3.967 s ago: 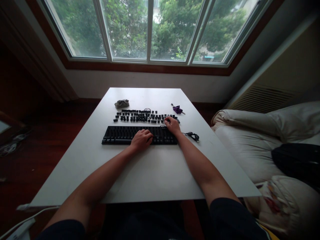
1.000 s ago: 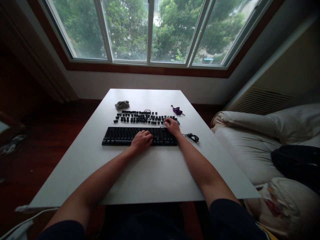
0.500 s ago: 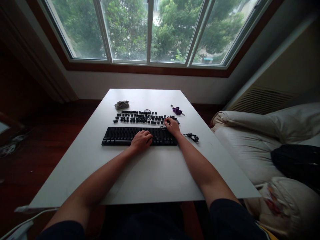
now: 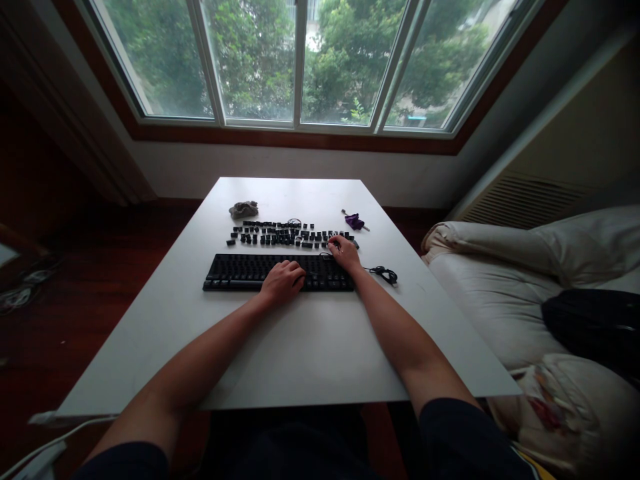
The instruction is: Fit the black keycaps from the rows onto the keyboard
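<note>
A black keyboard point(image 4: 235, 272) lies across the white table in front of me. My left hand point(image 4: 284, 279) rests palm down on its middle, fingers laid over the keys and curving at the tips. Behind the keyboard, loose black keycaps point(image 4: 280, 237) are spread in uneven rows. My right hand point(image 4: 344, 252) is above the keyboard's far right edge, beside the right end of those rows. Its thumb and fingertips come together in a pinch; whatever is between them is too small to make out. The right wrist and palm cover part of the keyboard's right end.
A coiled black cable point(image 4: 384, 273) lies right of the keyboard. Farther back are a crumpled grey cloth point(image 4: 244, 209) and a purple cloth point(image 4: 354, 221) with a thin stick-like tool. The white table point(image 4: 310, 347) stands before a window, with a pale sofa point(image 4: 480, 300) at the right.
The keyboard has shifted very slightly to the left. Both hands keep nearly the same place and shape.
</note>
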Demonstrator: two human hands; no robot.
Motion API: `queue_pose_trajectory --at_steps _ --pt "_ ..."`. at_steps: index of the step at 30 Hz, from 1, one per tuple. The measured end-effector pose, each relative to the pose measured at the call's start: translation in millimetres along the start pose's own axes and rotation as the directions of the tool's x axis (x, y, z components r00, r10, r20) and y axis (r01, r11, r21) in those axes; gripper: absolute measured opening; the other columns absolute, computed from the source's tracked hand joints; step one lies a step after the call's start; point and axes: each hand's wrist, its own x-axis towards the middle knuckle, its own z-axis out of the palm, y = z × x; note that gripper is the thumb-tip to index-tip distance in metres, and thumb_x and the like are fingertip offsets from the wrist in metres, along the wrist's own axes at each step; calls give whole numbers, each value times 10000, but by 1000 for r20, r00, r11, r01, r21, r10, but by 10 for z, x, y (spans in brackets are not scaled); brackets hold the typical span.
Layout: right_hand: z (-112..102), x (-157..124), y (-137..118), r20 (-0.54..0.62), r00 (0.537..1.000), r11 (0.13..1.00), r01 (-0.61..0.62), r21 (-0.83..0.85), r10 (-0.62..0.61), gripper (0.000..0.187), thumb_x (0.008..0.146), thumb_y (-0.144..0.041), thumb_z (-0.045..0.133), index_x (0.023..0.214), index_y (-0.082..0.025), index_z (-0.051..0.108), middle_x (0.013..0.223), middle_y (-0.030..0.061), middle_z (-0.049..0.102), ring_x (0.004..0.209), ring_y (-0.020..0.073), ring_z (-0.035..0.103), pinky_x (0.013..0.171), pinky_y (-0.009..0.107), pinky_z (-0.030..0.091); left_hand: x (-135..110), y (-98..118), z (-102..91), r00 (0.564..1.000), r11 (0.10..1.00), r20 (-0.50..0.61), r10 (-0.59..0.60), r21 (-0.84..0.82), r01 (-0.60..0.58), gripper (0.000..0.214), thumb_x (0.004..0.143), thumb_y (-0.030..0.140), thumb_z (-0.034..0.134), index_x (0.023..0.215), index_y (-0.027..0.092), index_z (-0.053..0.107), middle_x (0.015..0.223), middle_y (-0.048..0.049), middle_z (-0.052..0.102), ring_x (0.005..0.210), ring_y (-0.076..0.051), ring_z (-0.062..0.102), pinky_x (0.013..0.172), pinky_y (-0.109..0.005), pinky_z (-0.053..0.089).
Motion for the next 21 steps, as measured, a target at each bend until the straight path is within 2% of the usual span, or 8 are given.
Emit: queue_pose_trajectory --at_steps 21 --pt "-9 -1 -15 12 1000 1000 -17 -10 17 226 870 -353 539 974 -222 691 874 51 711 746 216 609 769 335 475 0 -4 0 1000 1000 3 -2 -10 2 205 967 295 502 1024 243 692 1053 -62 654 986 -226 559 891 -392 441"
